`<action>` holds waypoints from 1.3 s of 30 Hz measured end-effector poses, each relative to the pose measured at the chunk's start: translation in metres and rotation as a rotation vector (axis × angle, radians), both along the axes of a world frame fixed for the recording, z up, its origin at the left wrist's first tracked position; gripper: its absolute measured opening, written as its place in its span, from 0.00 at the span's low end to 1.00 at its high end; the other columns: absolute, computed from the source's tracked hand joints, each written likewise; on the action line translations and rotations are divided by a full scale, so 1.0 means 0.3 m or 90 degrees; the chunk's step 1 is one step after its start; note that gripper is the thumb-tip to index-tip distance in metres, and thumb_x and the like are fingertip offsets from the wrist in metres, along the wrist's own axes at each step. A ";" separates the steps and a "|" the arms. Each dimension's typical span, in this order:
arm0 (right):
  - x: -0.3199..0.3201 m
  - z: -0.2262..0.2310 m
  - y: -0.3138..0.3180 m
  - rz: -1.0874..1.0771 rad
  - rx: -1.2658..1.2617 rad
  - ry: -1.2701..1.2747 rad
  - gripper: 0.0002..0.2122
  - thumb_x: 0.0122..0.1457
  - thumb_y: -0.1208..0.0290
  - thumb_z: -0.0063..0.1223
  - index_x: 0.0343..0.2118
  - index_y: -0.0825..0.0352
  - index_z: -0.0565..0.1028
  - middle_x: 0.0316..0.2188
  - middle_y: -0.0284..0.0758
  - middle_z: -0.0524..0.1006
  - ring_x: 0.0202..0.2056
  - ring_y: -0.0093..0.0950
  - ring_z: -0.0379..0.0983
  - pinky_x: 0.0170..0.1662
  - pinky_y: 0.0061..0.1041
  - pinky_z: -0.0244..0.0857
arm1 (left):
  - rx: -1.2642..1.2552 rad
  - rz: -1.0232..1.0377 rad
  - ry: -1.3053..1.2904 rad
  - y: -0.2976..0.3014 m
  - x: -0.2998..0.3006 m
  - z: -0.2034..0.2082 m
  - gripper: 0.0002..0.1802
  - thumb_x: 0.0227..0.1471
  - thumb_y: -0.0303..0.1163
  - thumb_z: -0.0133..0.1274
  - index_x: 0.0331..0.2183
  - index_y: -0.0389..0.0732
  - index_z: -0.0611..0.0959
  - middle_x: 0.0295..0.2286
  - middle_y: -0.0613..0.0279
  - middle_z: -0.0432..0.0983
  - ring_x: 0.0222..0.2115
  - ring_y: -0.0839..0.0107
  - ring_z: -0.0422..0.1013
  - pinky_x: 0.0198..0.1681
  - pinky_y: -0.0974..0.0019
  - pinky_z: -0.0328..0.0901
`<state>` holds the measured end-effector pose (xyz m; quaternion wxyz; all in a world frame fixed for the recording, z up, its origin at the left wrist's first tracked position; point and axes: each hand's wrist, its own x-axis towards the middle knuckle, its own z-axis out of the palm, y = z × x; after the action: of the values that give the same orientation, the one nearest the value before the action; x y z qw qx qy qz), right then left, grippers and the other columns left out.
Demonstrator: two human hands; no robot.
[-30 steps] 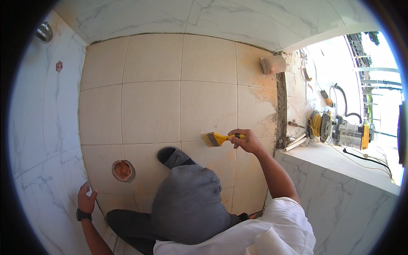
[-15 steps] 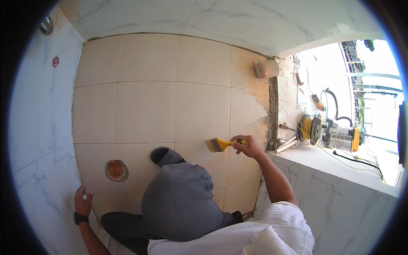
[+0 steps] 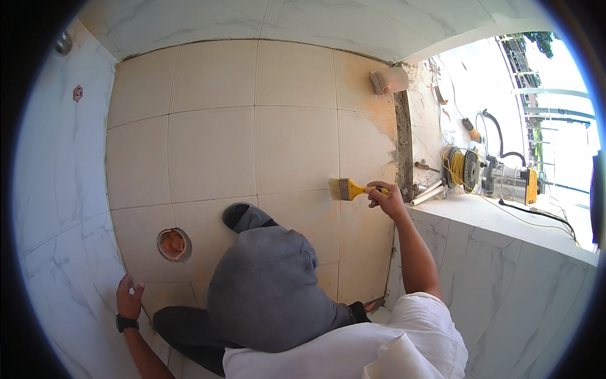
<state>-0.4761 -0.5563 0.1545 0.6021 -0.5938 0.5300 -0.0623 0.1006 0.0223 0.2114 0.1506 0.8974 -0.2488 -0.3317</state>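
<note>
In my right hand (image 3: 386, 198) is the yellow handle of a wide paintbrush (image 3: 355, 189), its pale bristles pointing left at the beige floor tiles (image 3: 297, 149). The bristles are low over a tile joint; whether they touch cannot be made out. My left hand (image 3: 130, 298), with a dark watch on the wrist, is at the foot of the marbled wall (image 3: 66, 278) on the left. Its fingers are loosely curved and apart, with nothing seen in them. A round hole (image 3: 173, 244) with a reddish-brown inside lies in the floor beyond that hand.
A pale cylindrical piece (image 3: 389, 81) stands by the rough strip (image 3: 403, 136) at the floor's right edge. On the ledge beyond are a yellow cord reel (image 3: 459, 168), white pipes (image 3: 427, 192), a screwdriver (image 3: 426, 166) and a yellow-and-clear machine (image 3: 512, 186). My slippered foot (image 3: 243, 217) rests mid-floor.
My right hand has moved the paintbrush to the right and slightly away from me. The whole view has shifted a little. My left hand stays by the wall.
</note>
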 end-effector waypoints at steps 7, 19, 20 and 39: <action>-0.167 0.076 -0.116 -0.205 -0.521 0.494 0.12 0.55 0.68 0.59 0.39 0.70 0.81 0.24 0.44 0.81 0.22 0.30 0.77 0.31 0.30 0.72 | -0.045 -0.025 0.014 -0.005 0.002 0.001 0.32 0.51 0.35 0.61 0.53 0.28 0.72 0.45 0.40 0.75 0.46 0.52 0.74 0.50 0.57 0.69; -0.264 -0.014 0.090 -0.260 -0.172 0.329 0.10 0.56 0.73 0.60 0.39 0.71 0.80 0.22 0.33 0.76 0.19 0.22 0.73 0.22 0.22 0.74 | -0.015 -0.092 0.035 -0.129 -0.087 -0.010 0.34 0.49 0.36 0.63 0.54 0.32 0.72 0.46 0.40 0.75 0.45 0.51 0.74 0.50 0.56 0.69; -0.331 0.015 0.042 -0.231 -0.330 0.379 0.11 0.56 0.72 0.60 0.40 0.71 0.80 0.22 0.33 0.76 0.20 0.21 0.73 0.23 0.22 0.74 | 0.021 -0.105 0.019 -0.113 -0.075 -0.010 0.34 0.49 0.36 0.63 0.54 0.31 0.72 0.46 0.40 0.75 0.45 0.51 0.74 0.50 0.56 0.68; 0.456 -0.070 -0.183 0.069 -0.081 0.098 0.11 0.57 0.71 0.58 0.39 0.72 0.79 0.21 0.32 0.74 0.19 0.19 0.71 0.25 0.23 0.76 | -0.120 0.151 -0.129 -0.074 -0.112 0.169 0.32 0.54 0.44 0.58 0.54 0.32 0.74 0.46 0.39 0.75 0.47 0.52 0.74 0.48 0.58 0.69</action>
<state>-0.3394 -0.6113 0.1335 0.5228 -0.6617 0.5372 -0.0175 0.0671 0.0001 0.2622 0.2461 0.9313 -0.1849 -0.1948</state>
